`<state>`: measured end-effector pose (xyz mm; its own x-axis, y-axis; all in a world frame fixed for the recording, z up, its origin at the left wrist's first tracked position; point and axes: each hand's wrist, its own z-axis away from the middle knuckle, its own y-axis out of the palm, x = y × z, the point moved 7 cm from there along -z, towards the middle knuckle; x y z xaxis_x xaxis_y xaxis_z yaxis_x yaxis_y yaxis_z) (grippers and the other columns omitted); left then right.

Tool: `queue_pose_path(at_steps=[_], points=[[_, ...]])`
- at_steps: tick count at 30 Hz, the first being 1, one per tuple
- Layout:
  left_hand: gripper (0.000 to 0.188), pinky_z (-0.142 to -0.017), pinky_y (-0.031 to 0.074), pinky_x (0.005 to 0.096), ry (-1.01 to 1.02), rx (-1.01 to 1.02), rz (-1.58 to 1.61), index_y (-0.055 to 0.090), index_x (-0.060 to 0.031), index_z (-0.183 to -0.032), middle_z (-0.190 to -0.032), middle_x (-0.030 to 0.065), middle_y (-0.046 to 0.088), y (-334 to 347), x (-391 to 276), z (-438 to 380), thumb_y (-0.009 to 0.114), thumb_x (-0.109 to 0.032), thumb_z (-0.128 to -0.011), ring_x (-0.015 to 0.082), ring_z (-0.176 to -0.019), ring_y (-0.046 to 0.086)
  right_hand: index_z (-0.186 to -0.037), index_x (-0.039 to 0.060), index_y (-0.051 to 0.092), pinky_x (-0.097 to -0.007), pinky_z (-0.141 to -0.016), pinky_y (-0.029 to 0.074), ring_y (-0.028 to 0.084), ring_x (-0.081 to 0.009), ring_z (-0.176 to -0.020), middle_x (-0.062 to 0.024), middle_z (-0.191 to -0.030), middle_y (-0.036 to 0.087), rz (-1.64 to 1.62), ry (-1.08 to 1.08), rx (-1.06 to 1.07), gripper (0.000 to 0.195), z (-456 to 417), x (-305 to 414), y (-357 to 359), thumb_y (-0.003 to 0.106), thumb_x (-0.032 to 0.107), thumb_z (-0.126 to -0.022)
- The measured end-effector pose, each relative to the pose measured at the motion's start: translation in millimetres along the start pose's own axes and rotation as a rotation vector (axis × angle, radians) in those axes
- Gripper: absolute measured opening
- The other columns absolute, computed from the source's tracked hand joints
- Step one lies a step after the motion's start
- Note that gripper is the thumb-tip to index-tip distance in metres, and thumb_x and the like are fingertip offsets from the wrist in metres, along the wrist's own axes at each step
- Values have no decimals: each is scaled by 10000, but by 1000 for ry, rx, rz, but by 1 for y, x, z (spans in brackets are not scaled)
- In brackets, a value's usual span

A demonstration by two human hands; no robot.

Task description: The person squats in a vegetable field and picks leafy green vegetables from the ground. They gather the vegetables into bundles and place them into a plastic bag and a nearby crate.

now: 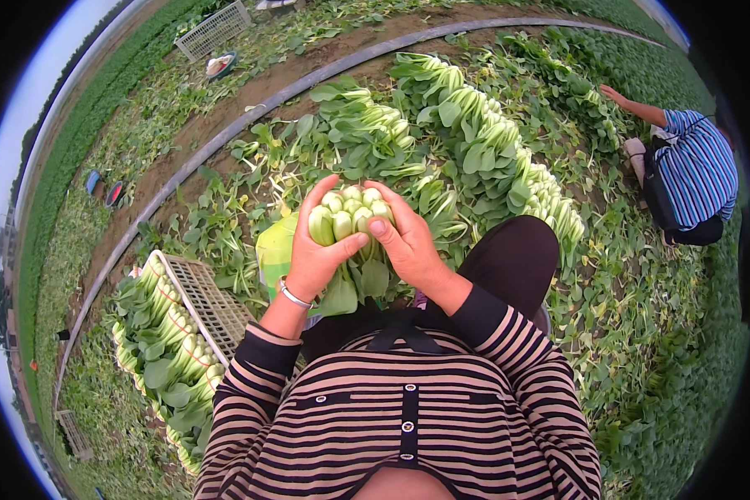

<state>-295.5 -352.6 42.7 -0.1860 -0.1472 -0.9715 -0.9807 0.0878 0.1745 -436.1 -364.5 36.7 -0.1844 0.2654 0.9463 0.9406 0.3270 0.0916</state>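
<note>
Between my two palms I hold a bunch of bok choy [351, 215], its pale stem bases facing up and its green leaves hanging below. My left hand [317, 247] wraps the left side, with a silver bangle on the wrist. From the right, my right hand [406, 234] presses against the same bunch, thumb across the front. A yellow-green and white bag [276, 250] lies partly hidden behind my left hand. Ahead of me on the ground are a short row of loose bok choy [375, 119] and a longer row of bok choy [494, 134].
At left stands a plastic crate [209, 300] beside stacked bok choy bunches bound with red bands [175, 350]. A grey hose [325, 75] curves across the soil. Another person [694, 169] crouches at right, one arm toward the plants. A second crate [212, 30] sits far off.
</note>
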Motion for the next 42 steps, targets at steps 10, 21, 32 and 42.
queue_pose_path(at_steps=[10, 21, 32, 42], points=[[826, -1043, 438, 346, 34, -112, -330, 312, -41, -1465, -1337, 119, 508, -82, -78, 16, 780, -70, -785, 210, -1206, 534, -1498, -5, 144, -401, -1101, 334, 441, -367, -1318, -241, -1447, 397, -120, -116, 272, 639, -37, 6, 104, 440, 273, -1005], [805, -1057, 416, 348, -150, -408, -606, 305, -17, -1472, -1397, 113, 447, -175, -70, 127, 756, -118, -813, 222, -1244, 498, -1459, -58, 231, -460, -1144, 282, 391, -408, -1354, -305, -1419, 413, 216, -210, 616, 792, -12, -57, 212, 553, 446, -941], [732, -1069, 389, 345, -237, -340, -745, 385, 4, -1410, -1349, 142, 490, -133, -11, 64, 749, -63, -778, 231, -1226, 502, -1370, 32, 491, -429, -1086, 379, 464, -351, -1305, -196, -1371, 523, 347, -96, 488, 672, -55, -127, 98, 551, 530, -922], [774, -1090, 373, 397, -317, -450, -627, 344, 0, -1415, -1380, 194, 482, -148, 3, 80, 770, -73, -774, 282, -1259, 488, -1120, -2, 637, -416, -864, 505, 646, -344, -976, -201, -1050, 672, 828, 570, -540, 355, -73, -361, -200, 695, 215, -846]])
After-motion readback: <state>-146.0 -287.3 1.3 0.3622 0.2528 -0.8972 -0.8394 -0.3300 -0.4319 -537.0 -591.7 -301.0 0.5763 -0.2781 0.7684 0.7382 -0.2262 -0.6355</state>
